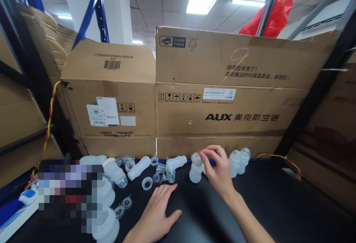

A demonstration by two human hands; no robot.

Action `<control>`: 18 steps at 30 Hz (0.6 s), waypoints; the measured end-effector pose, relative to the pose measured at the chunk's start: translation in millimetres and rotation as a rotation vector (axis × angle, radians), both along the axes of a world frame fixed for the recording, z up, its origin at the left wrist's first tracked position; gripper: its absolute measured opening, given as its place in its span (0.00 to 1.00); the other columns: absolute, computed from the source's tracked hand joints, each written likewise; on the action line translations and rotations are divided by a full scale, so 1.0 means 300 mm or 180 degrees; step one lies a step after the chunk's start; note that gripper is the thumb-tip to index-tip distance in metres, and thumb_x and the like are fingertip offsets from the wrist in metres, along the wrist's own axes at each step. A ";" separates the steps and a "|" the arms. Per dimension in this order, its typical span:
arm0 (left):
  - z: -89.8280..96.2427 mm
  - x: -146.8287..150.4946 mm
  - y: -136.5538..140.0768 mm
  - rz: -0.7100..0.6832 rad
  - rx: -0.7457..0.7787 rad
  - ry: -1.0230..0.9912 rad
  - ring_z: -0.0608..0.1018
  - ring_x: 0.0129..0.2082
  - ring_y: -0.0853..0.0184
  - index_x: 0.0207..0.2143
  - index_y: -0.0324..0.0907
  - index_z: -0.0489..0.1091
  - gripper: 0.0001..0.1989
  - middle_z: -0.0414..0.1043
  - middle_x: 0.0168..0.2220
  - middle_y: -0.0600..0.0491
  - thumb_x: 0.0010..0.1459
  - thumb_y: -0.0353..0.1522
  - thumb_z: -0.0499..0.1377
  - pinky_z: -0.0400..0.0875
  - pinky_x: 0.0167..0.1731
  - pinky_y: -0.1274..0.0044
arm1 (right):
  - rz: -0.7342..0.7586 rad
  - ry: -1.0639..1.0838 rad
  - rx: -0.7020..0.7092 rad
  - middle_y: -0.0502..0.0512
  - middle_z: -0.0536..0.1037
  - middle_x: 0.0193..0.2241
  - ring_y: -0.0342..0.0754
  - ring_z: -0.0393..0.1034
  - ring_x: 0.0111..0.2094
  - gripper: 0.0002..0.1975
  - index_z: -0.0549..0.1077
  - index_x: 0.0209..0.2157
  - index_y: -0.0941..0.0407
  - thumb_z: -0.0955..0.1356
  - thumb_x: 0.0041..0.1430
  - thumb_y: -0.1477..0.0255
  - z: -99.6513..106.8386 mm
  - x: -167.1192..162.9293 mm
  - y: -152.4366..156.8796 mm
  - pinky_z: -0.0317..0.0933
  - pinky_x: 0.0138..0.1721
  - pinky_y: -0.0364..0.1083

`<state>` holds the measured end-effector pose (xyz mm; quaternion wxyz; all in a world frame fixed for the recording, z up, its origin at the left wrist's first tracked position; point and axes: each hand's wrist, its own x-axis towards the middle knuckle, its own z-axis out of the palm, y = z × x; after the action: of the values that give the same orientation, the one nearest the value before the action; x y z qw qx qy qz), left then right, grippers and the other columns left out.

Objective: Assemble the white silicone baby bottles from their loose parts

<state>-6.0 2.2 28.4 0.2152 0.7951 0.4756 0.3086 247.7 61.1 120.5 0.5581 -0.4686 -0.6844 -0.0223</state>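
Note:
My right hand (219, 172) has its thumb and index finger closed at the top of a translucent white plastic bottle (195, 174), which stands upright on the black tabletop. A ring shows on one of its fingers. My left hand (160, 211) is open, palm down and low over the tabletop, with nothing in it. Beyond it lie a ring-shaped collar (143, 183), a small clear cup (171, 176) and two bottles on their sides, a left one (139, 167) and a right one (178, 162). Two joined clear caps (123, 206) lie left of that hand.
More translucent bottles (235, 164) stand to the right at the back. Others (107, 224) stand at the left, beside a pixelated patch. Cardboard panels (222, 105) wall the back edge. Dark rack posts (302, 91) rise at both sides. A red-yellow wire (278, 156) lies at the back right.

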 end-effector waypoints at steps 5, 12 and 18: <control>0.020 0.003 -0.002 -0.0077 -0.0018 0.0087 0.75 0.59 0.53 0.59 0.51 0.72 0.26 0.74 0.59 0.48 0.57 0.34 0.66 0.70 0.61 0.60 | 0.0238 -0.0298 -0.0572 0.54 0.78 0.35 0.53 0.72 0.37 0.15 0.76 0.36 0.52 0.66 0.69 0.57 -0.035 0.041 0.064 0.65 0.43 0.52; 0.011 -0.001 -0.007 -0.0103 0.0048 0.0019 0.75 0.60 0.52 0.62 0.53 0.70 0.29 0.74 0.60 0.49 0.58 0.35 0.67 0.69 0.63 0.58 | 0.0594 -0.0106 -0.0942 0.54 0.79 0.36 0.48 0.74 0.31 0.19 0.72 0.47 0.52 0.59 0.73 0.55 -0.194 -0.002 0.015 0.69 0.34 0.45; -0.052 -0.002 0.008 0.0174 -0.0137 -0.0729 0.76 0.59 0.50 0.63 0.49 0.69 0.35 0.75 0.60 0.44 0.53 0.35 0.70 0.70 0.61 0.57 | 0.1617 -0.0095 -0.1460 0.54 0.81 0.41 0.49 0.77 0.37 0.19 0.71 0.56 0.51 0.65 0.70 0.57 -0.191 -0.090 -0.113 0.71 0.39 0.45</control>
<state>-6.8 4.6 12.9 0.2766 0.7366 0.4760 0.3928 220.7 27.2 63.1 0.4158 -0.3961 -0.7746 0.2650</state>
